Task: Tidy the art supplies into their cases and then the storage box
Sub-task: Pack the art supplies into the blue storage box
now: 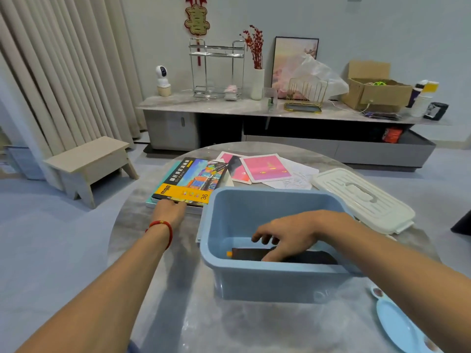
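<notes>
- Nearest the camera, at the lower right of the frame, a pale blue paint palette [400, 324] lies flat on the round marble table [178, 301], not yet packed.
- Just above it, at centre right, stands the blue storage box [270, 278], open, so I can reach straight down into it.
- Inside the box lies one dark flat case [305, 257] with a small orange tab at its left end; I see nothing else in there, though the near wall hides part of the floor.
- My right hand [288, 236] is down in the box, fingers loosely spread and curved over the dark case, the thumb touching its top. I judge I am setting it flat on the bottom, but I cannot tell whether I grip it or merely rest on it.
- My left hand [169, 212], a red cord at the wrist, reaches to the centre left and meets the near edge of the oil pastel box [193, 182], which sits on a teal flat case. The fingertips are hidden by the hand, so I cannot tell whether they pinch the edge. Probably this one goes in next.
- Behind the box, at upper centre, pink paintings [265, 167] and a line sketch lie loose on the table.
- At the right, the white lid [362, 200] rests flat beside the box, handle up, parked for closing last.
</notes>
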Motion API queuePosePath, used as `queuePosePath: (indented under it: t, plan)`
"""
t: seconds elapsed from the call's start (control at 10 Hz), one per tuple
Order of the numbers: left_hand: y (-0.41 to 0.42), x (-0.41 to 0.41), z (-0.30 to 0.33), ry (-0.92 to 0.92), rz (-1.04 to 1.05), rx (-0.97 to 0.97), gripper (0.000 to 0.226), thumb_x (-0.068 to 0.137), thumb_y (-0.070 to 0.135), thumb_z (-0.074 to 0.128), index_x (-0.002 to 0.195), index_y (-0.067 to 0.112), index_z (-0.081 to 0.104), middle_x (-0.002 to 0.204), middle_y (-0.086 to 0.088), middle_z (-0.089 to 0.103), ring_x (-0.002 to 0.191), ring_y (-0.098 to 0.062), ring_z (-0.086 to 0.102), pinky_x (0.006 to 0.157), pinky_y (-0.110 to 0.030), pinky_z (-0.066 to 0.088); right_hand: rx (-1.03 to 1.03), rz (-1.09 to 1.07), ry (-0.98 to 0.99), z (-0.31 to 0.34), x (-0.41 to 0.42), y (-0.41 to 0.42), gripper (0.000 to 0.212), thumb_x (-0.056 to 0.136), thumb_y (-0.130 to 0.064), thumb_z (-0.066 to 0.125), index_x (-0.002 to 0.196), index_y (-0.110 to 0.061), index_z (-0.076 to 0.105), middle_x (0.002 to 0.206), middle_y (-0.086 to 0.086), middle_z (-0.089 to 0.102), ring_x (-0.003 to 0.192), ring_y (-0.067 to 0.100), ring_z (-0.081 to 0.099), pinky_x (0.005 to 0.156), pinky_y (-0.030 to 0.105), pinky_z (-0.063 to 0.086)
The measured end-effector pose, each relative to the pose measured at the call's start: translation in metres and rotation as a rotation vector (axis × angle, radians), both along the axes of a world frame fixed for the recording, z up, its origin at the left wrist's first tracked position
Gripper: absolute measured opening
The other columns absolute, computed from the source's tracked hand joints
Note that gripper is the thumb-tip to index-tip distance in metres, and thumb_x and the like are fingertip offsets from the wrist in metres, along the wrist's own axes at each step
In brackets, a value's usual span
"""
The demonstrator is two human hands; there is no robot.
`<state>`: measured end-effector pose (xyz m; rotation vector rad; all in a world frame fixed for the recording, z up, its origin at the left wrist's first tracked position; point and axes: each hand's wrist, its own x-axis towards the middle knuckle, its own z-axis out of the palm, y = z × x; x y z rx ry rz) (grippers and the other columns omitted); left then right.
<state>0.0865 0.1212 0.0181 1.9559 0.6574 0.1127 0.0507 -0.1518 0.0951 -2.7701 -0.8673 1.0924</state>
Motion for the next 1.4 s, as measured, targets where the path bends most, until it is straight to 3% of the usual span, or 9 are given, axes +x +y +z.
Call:
queuePosePath:
  t: [0.2,0.3,0.5,0.6,0.7,0.8,1.0,1.2,1.4]
  plan:
    - [0.015,0.046,-0.036,-0.068,0.295,-0.758,0.05,0.075,0.016,0.066,0.124,0.014,0.056,0.114,-0.011,0.065,0.09,-0.021,0.064,0.062,-0.028,0.055,0.248,-0.106,-0.098,0.047,0.015,0.001,0.019,0.097,-0.033,0.063,0.105,-0.016,0.068,0.094,-0.001,0.076,0.085,0.013,0.07,0.084,0.036,0.059]
    - [0.023,0.071,-0.052,-0.101,0.497,-0.729,0.057,0.064,0.023,0.071,0.116,0.014,0.048,0.114,-0.013,0.064,0.097,-0.029,0.069,0.08,-0.043,0.06,0.474,-0.285,-0.304,0.063,0.046,0.024,0.015,0.097,-0.023,0.061,0.092,-0.013,0.071,0.074,0.004,0.074,0.065,0.016,0.069,0.062,0.029,0.06]
    - [0.049,0.077,-0.057,-0.055,0.428,-0.114,0.072,0.072,0.034,0.072,0.136,0.007,0.05,0.137,-0.019,0.055,0.127,-0.037,0.05,0.108,-0.049,0.042,0.355,-0.44,-0.287,0.028,0.152,0.103,0.028,0.095,-0.022,0.059,0.113,-0.005,0.071,0.109,0.014,0.07,0.094,0.029,0.067,0.084,0.044,0.061]
    - [0.052,0.08,-0.058,-0.092,0.367,0.014,0.069,0.079,0.023,0.073,0.139,0.006,0.045,0.138,-0.02,0.054,0.13,-0.038,0.046,0.112,-0.047,0.038,0.278,-0.637,-0.027,-0.004,0.176,0.142,0.049,0.098,-0.021,0.062,0.139,0.002,0.048,0.131,0.017,0.054,0.12,0.034,0.06,0.099,0.044,0.055]
    - [0.051,0.08,-0.063,-0.037,0.345,0.104,0.069,0.084,0.023,0.067,0.142,0.001,0.037,0.144,-0.023,0.045,0.136,-0.037,0.036,0.111,-0.041,0.026,0.27,-0.762,0.228,-0.022,0.179,0.177,0.03,0.103,-0.018,0.056,0.125,-0.003,0.044,0.136,0.02,0.047,0.134,0.039,0.05,0.114,0.045,0.04]
    - [0.056,0.085,-0.059,0.073,0.349,0.088,0.056,0.081,0.032,0.066,0.125,0.002,0.048,0.136,-0.026,0.047,0.131,-0.038,0.034,0.107,-0.041,0.029,0.315,-0.664,0.177,-0.019,0.183,0.195,0.016,0.102,-0.014,0.054,0.108,-0.002,0.045,0.119,0.012,0.045,0.141,0.036,0.042,0.123,0.045,0.022]
    - [0.063,0.079,-0.041,0.105,0.322,-0.032,0.043,0.081,0.036,0.064,0.109,0.003,0.064,0.118,-0.022,0.062,0.12,-0.04,0.047,0.098,-0.046,0.046,0.237,-0.665,0.068,-0.011,0.173,0.202,0.016,0.099,-0.007,0.057,0.112,0.001,0.052,0.114,0.015,0.043,0.14,0.041,0.041,0.116,0.047,0.035]
    - [0.071,0.073,-0.014,-0.102,0.395,-0.394,0.053,0.06,0.032,0.069,0.108,0.014,0.054,0.115,-0.018,0.065,0.107,-0.035,0.063,0.091,-0.049,0.055,0.464,-1.129,0.284,-0.021,0.178,0.191,0.044,0.091,-0.022,0.074,0.124,-0.003,0.051,0.115,0.011,0.065,0.114,0.03,0.062,0.096,0.048,0.049]
    - [0.057,0.042,0.033,-0.309,0.34,-0.871,0.022,0.081,0.002,0.076,0.096,0.004,0.06,0.089,-0.015,0.068,0.076,-0.029,0.069,0.069,-0.048,0.06,0.789,-1.074,0.175,0.039,0.146,0.172,0.016,0.096,-0.028,0.069,0.094,-0.016,0.058,0.053,-0.004,0.068,0.056,0.009,0.064,0.057,0.023,0.052]
